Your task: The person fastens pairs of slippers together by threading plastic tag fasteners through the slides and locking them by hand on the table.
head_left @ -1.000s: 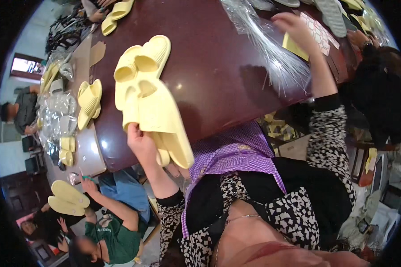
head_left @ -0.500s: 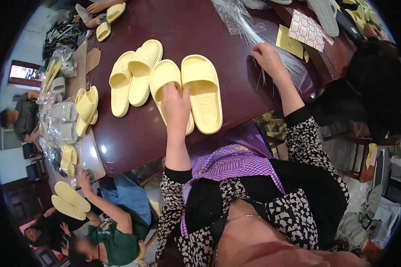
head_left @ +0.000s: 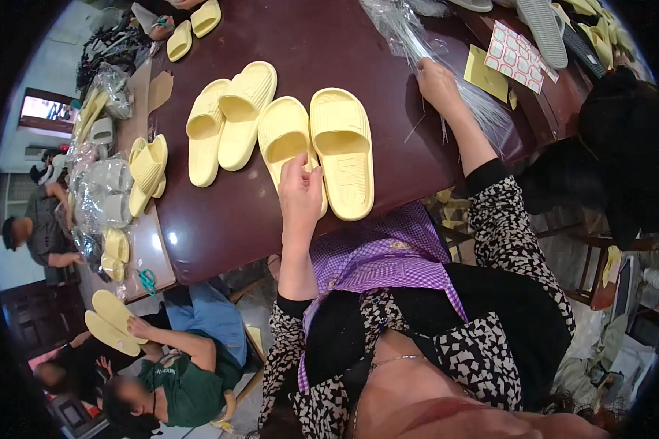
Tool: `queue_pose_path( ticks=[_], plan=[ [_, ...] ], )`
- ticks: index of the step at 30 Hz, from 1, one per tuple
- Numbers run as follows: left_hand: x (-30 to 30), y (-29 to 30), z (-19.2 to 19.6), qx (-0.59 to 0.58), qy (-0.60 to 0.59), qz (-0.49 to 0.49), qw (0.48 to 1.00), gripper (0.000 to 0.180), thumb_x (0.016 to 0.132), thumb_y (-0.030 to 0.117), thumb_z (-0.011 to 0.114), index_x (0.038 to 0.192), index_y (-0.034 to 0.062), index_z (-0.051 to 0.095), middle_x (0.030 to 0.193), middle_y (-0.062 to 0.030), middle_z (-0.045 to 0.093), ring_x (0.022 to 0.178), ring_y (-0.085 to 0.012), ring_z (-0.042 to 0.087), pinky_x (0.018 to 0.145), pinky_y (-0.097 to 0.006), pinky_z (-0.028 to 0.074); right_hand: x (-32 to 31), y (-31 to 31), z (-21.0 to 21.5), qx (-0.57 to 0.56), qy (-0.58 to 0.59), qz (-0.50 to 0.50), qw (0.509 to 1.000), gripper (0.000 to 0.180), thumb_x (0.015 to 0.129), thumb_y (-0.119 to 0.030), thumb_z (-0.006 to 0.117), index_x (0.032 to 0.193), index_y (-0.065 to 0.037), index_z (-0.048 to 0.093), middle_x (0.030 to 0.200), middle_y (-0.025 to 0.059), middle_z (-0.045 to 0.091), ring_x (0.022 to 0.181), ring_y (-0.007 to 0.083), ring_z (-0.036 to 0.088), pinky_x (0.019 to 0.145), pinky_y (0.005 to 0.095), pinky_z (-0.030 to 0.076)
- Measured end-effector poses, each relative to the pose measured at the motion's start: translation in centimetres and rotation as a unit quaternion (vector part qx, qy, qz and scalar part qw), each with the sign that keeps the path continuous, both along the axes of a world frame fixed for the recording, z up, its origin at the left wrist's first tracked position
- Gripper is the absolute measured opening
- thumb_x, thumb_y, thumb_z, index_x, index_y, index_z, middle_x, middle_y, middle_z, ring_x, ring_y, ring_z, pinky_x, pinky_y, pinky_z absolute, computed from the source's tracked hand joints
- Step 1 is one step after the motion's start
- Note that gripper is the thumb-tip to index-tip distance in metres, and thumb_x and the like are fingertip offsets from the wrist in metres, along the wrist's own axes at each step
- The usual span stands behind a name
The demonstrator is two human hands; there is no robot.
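A pair of pale yellow slide slippers lies before me, toes pointing away: the left slipper and the right slipper. My left hand is over the footbed of the left slipper, its fingers bent and drawn together; whether anything small is between them is hidden. To the right, my right hand has its fingers closed at the edge of a bundle of thin clear plastic strands, pinching at them. Just left of the near pair lies a second yellow pair, slightly askew.
The dark red table ends close to my apron. Another crossed yellow pair lies at its left edge, near wrapped grey slippers and green scissors. A patterned card lies at right. A co-worker holds yellow soles at lower left.
My left hand has drawn back from the slipper's strap opening toward me. My right hand has closed at the strands. The co-worker's hand has moved from the scissors to the soles.
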State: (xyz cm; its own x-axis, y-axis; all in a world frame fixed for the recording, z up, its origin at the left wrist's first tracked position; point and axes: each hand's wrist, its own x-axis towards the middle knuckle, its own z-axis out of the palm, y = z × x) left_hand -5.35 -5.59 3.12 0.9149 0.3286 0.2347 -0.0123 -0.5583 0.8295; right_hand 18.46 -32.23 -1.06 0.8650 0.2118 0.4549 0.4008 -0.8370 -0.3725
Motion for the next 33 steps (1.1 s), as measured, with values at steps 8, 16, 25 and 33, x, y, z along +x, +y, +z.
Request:
queue_pose_path(
  ticks=[8,16,25,33],
  plan=[
    [-0.7,-0.3,1.4,-0.042,-0.024,0.007,0.999,0.023,0.08,-0.001,0.061,0.103,-0.0034,0.059,0.093,-0.0094,0.06,0.072,-0.0129,0.056,0.064,-0.026,0.047,-2.4,-2.3,3.9,0.201,0.117,0.016,0.972,0.021,0.079,-0.007,0.056,0.098,0.0,0.059,0.067,0.007,0.055,0.064,0.0113,0.053,0.06,0.0262,0.043],
    [2.0,-4.4,2.8,0.024,-0.145,-0.125,0.981,0.021,0.079,0.0,0.061,0.1,-0.0012,0.059,0.09,-0.0117,0.059,0.077,-0.0214,0.058,0.068,-0.03,0.048,-14.1,0.1,7.5,0.228,0.114,0.065,0.965,0.019,0.08,-0.001,0.052,0.097,0.002,0.058,0.066,0.005,0.053,0.061,0.0081,0.05,0.057,0.0238,0.042],
    [5.5,-8.6,2.3,0.09,-0.216,-0.273,0.933,0.021,0.074,-0.002,0.064,0.095,-0.0006,0.063,0.091,-0.0139,0.06,0.081,-0.0304,0.058,0.072,-0.035,0.049,-20.5,1.4,11.2,0.236,0.181,0.195,0.935,0.016,0.08,0.003,0.053,0.096,0.002,0.056,0.072,0.006,0.056,0.063,0.0098,0.052,0.058,0.0243,0.043],
    [4.4,-7.6,1.6,-0.089,-0.171,-0.199,0.961,0.012,0.08,-0.003,0.061,0.091,-0.0011,0.063,0.095,-0.0094,0.061,0.082,-0.0192,0.061,0.073,-0.027,0.049,-11.9,-0.2,9.9,0.218,0.105,0.251,0.937,0.038,0.082,-0.009,0.06,0.119,-0.002,0.052,0.115,0.0114,0.057,0.103,0.0203,0.054,0.09,0.0324,0.041]
  ],
)
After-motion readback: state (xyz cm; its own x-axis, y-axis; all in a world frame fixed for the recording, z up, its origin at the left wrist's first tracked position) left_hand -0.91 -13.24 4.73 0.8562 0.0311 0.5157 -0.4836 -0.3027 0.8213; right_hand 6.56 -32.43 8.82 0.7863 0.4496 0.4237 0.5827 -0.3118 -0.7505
